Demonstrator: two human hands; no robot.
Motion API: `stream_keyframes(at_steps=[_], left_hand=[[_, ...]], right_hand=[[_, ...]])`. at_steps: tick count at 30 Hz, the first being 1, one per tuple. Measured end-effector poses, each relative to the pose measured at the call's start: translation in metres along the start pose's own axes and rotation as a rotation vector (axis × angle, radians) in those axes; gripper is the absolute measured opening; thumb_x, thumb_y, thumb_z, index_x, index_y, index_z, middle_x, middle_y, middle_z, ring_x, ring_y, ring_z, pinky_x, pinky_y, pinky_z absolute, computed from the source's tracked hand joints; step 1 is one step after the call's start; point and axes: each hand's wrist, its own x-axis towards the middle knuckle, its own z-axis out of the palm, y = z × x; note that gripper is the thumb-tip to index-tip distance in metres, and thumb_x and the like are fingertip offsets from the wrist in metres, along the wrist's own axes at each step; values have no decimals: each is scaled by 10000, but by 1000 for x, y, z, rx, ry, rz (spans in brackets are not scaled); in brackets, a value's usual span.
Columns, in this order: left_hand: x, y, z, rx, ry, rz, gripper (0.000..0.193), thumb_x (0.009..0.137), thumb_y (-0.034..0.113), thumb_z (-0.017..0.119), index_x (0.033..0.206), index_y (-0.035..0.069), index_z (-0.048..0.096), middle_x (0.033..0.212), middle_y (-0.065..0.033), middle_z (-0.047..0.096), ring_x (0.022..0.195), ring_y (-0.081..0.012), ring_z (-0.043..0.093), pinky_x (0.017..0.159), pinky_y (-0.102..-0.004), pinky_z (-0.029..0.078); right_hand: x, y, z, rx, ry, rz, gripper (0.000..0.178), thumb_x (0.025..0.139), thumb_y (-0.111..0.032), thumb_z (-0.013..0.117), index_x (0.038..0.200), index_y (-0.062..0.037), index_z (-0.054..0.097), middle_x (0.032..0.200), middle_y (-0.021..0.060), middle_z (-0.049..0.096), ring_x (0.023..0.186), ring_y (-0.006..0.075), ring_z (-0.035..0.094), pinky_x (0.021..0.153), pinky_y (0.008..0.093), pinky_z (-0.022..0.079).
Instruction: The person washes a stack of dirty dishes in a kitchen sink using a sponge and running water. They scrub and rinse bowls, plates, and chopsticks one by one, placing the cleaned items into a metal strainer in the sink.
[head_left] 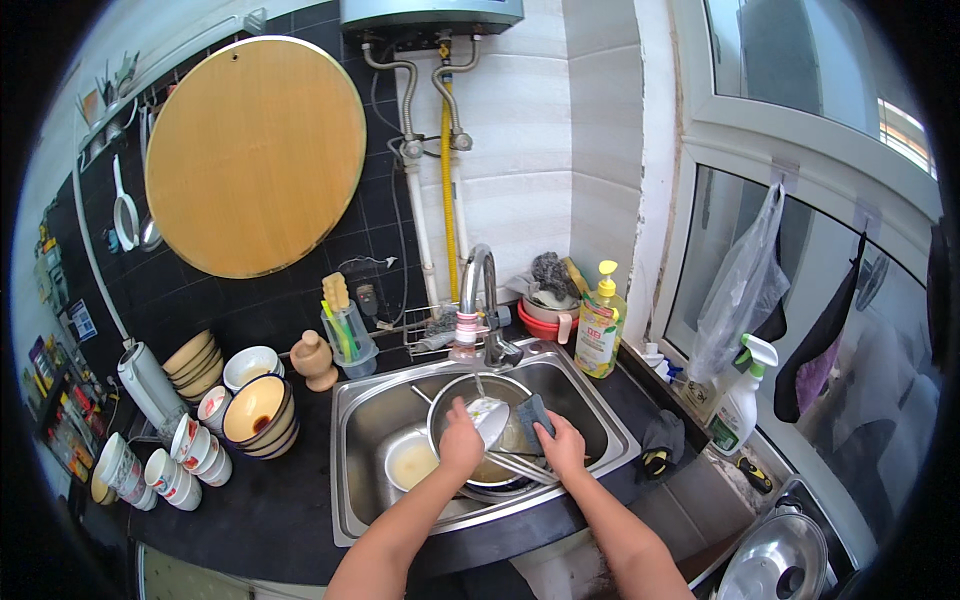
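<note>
Over the sink (345, 440), my left hand (462, 440) grips a small white dish (494, 424), tilted under the faucet (480, 275). Whether it is a bowl or a spoon I cannot tell. A thin stream of water runs down beside it. My right hand (564, 446) is closed on a grey sponge (534, 412), just right of the dish. Below both hands sits a wide round metal pan (436, 402) in the basin. Several light chopsticks (522, 467) lie across its near side. To its left, a white bowl (410, 462) contains cloudy liquid.
Stacked bowls (262, 415) and cups (172, 480) stand on the left counter, near a wooden mortar (315, 362) and a utensil holder (352, 345). Right of the faucet are a red basin (545, 322) and a yellow pump bottle (600, 330). A spray bottle (738, 405) stands by the window.
</note>
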Motion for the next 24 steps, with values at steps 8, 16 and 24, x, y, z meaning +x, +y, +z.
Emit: stream_keyframes(at_steps=[8, 16, 24], left_hand=[[-8, -96, 42, -952, -183, -740, 487, 819, 346, 375, 1147, -11, 418, 1008, -206, 534, 733, -318, 593, 461, -394, 519], [-43, -89, -8, -1216, -82, -634, 448, 912, 404, 400, 1135, 24, 478, 1017, -134, 546, 853, -218, 557, 648, -342, 484], [-43, -104, 1, -1262, 156, -467, 415, 922, 350, 416, 1121, -3, 504, 1050, -123, 552, 977, -205, 509, 868, -309, 381]], right_hand=[[-15, -101, 2, -120, -226, -636, 334, 670, -135, 646, 1002, -115, 616, 953, 45, 614, 834, 225, 582, 753, 336, 448], [-30, -127, 38, -561, -696, -794, 332, 804, -287, 455, 944, -52, 644, 922, 83, 639, 959, 254, 555, 944, 439, 303], [-37, -141, 49, -341, -833, -733, 320, 819, -280, 446, 1001, -94, 632, 1005, 37, 624, 1047, 209, 515, 1007, 427, 254]])
